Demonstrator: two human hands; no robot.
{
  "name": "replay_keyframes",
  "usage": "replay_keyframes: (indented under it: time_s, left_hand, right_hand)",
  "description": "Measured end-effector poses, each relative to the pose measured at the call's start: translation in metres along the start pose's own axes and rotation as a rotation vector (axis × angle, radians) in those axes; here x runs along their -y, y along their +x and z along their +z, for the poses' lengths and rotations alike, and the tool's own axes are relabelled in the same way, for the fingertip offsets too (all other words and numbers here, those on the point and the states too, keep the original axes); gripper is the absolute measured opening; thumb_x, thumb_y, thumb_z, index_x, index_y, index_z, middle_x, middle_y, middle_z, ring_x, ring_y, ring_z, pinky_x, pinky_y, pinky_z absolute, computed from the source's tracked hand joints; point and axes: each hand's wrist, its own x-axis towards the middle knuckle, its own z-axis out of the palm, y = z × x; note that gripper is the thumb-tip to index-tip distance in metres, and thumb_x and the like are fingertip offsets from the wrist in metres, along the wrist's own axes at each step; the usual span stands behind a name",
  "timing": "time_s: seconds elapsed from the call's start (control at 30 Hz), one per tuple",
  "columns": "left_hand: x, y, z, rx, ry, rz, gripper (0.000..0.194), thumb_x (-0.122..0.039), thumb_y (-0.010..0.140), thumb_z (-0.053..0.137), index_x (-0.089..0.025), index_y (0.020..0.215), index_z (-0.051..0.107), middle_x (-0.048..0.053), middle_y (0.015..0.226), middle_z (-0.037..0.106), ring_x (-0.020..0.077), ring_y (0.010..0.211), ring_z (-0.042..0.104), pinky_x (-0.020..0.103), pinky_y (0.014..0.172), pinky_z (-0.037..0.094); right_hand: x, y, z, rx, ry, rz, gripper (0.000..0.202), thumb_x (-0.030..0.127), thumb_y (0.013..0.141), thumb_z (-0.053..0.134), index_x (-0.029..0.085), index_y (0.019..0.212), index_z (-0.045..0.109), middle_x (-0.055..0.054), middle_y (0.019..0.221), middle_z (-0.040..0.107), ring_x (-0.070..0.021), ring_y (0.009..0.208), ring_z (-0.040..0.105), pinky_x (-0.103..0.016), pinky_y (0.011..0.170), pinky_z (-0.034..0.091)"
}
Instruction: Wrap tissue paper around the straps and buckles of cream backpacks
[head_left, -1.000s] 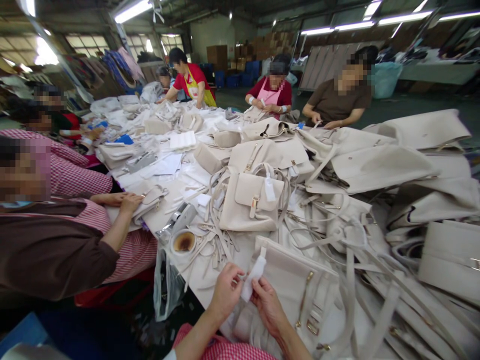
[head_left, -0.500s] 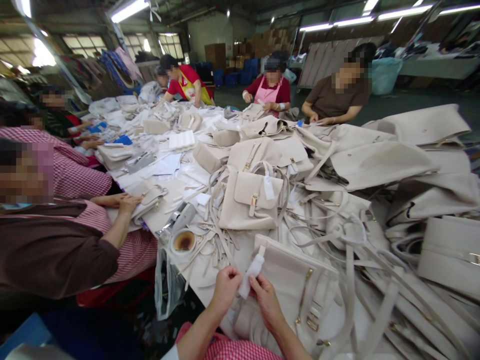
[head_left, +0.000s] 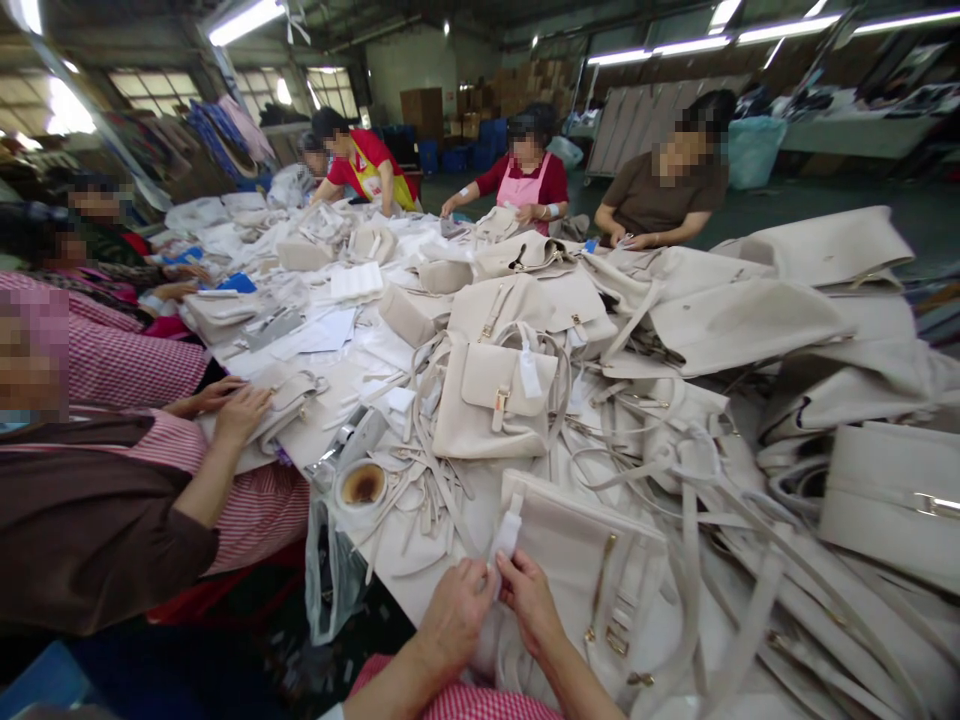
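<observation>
A white wrapping strip (head_left: 506, 537) covers part of a narrow strap at the top edge of a beige bag panel (head_left: 574, 530). Its lower end is pinched in my right hand (head_left: 529, 592), thumb against fingers. My left hand (head_left: 459, 610) is closed at the strip's left side, its fingertips meeting the lower end. The panel lies flat at the table's near edge, with a gold zipper (head_left: 600, 590) and a buckled strap (head_left: 621, 620) on its right part. Just behind stands a beige backpack (head_left: 491, 425) with a gold clasp.
Beige bags and straps (head_left: 750, 320) pile up on the right. A round dish of brown liquid (head_left: 363, 486) and a metal dispenser (head_left: 349, 440) stand left, above a hanging plastic bag (head_left: 330, 580). Several people sit or stand around the table, one close at left.
My left hand has moved in over the lower end of the white strip, closer to my right hand. The view has shifted slightly. A person at the back has stretched an arm outward.
</observation>
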Motion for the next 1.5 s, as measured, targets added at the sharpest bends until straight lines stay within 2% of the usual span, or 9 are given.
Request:
replay_keyframes:
  time_s: [0.1, 0.2, 0.4, 0.57, 0.8, 1.0, 1.17, 1.37, 1.5]
  left_hand:
    - [0.000, -0.004, -0.005, 0.065, 0.044, 0.028, 0.043, -0.014, 0.082, 0.045, -0.020, 0.122, 0.063, 0.014, 0.107, 0.061, 0.0279, 0.096, 0.051, 0.040, 0.084, 0.041]
    - [0.000, -0.005, -0.009, 0.022, -0.203, 0.011, 0.030, -0.016, 0.079, 0.049, -0.025, 0.093, 0.074, 0.009, 0.104, 0.059, 0.0249, 0.099, 0.051, 0.037, 0.088, 0.040]
    - [0.010, 0.013, -0.010, -0.143, -0.808, -0.569, 0.027, -0.039, 0.077, 0.047, -0.019, 0.087, 0.063, 0.003, 0.083, 0.058, 0.0197, 0.082, 0.057, 0.031, 0.070, 0.047]
    - [0.000, 0.026, -0.002, 0.018, -0.884, -0.556, 0.042, -0.057, 0.068, 0.056, -0.017, 0.077, 0.062, 0.000, 0.065, 0.060, 0.0175, 0.063, 0.059, 0.027, 0.054, 0.046]
    - [-0.007, 0.033, -0.001, -0.022, -0.792, -0.507, 0.046, -0.064, 0.060, 0.065, -0.022, 0.063, 0.047, -0.007, 0.049, 0.050, 0.0111, 0.043, 0.047, 0.024, 0.042, 0.035]
    - [-0.011, 0.035, 0.009, 0.173, -1.136, -0.510, 0.061, -0.072, 0.056, 0.068, -0.021, 0.084, 0.052, -0.001, 0.069, 0.067, 0.0155, 0.060, 0.063, 0.026, 0.054, 0.046]
    - [-0.020, 0.045, 0.015, 0.081, -0.951, -0.550, 0.073, -0.086, 0.048, 0.059, -0.020, 0.078, 0.053, -0.002, 0.059, 0.062, 0.0146, 0.046, 0.057, 0.027, 0.047, 0.043]
    - [-0.008, 0.042, -0.005, 0.103, -0.603, -0.500, 0.067, -0.077, 0.062, 0.052, -0.020, 0.098, 0.052, -0.001, 0.061, 0.061, 0.0210, 0.057, 0.062, 0.029, 0.049, 0.041]
    - [0.011, 0.035, -0.024, -0.102, -0.181, -0.373, 0.060, -0.058, 0.076, 0.046, -0.016, 0.119, 0.051, 0.004, 0.076, 0.064, 0.0250, 0.072, 0.064, 0.038, 0.074, 0.047]
  right_hand:
    - [0.000, 0.000, -0.002, 0.013, -0.002, 0.002, 0.043, 0.053, 0.056, 0.081, 0.017, 0.076, 0.068, 0.000, 0.066, 0.067, -0.0163, 0.061, 0.057, -0.027, 0.058, 0.047]
    - [0.003, -0.002, -0.003, 0.029, -0.005, 0.005, 0.043, 0.053, 0.057, 0.081, 0.018, 0.078, 0.069, 0.000, 0.068, 0.068, -0.0166, 0.061, 0.058, -0.028, 0.059, 0.048]
    - [0.013, -0.008, -0.003, 0.079, -0.021, 0.027, 0.045, 0.053, 0.061, 0.079, 0.019, 0.089, 0.072, -0.003, 0.079, 0.072, -0.0195, 0.067, 0.062, -0.032, 0.065, 0.051]
    - [0.021, -0.013, -0.002, 0.109, -0.056, -0.024, 0.040, 0.051, 0.061, 0.080, 0.017, 0.080, 0.072, -0.001, 0.068, 0.068, -0.0169, 0.060, 0.056, -0.029, 0.060, 0.046]
    - [0.034, -0.012, 0.000, 0.037, -0.073, -0.122, 0.044, 0.053, 0.059, 0.081, 0.016, 0.080, 0.073, -0.001, 0.072, 0.068, -0.0172, 0.070, 0.057, -0.027, 0.067, 0.044]
    - [0.037, 0.012, 0.013, -0.049, -0.002, -0.141, 0.057, 0.066, 0.057, 0.075, 0.017, 0.083, 0.064, -0.004, 0.071, 0.069, -0.0175, 0.066, 0.062, -0.027, 0.060, 0.048]
    - [0.038, 0.023, 0.022, -0.137, -0.095, -0.166, 0.056, 0.071, 0.057, 0.069, 0.019, 0.074, 0.058, 0.001, 0.059, 0.061, -0.0136, 0.050, 0.055, -0.026, 0.050, 0.044]
    - [0.070, -0.012, -0.036, -0.215, -0.330, -0.301, 0.039, 0.060, 0.071, 0.065, 0.021, 0.074, 0.067, -0.001, 0.071, 0.065, -0.0200, 0.071, 0.059, -0.030, 0.067, 0.044]
    - [0.085, -0.046, -0.097, -0.559, -0.593, -0.391, 0.025, 0.048, 0.081, 0.056, 0.025, 0.083, 0.065, -0.002, 0.080, 0.067, -0.0223, 0.078, 0.059, -0.033, 0.075, 0.041]
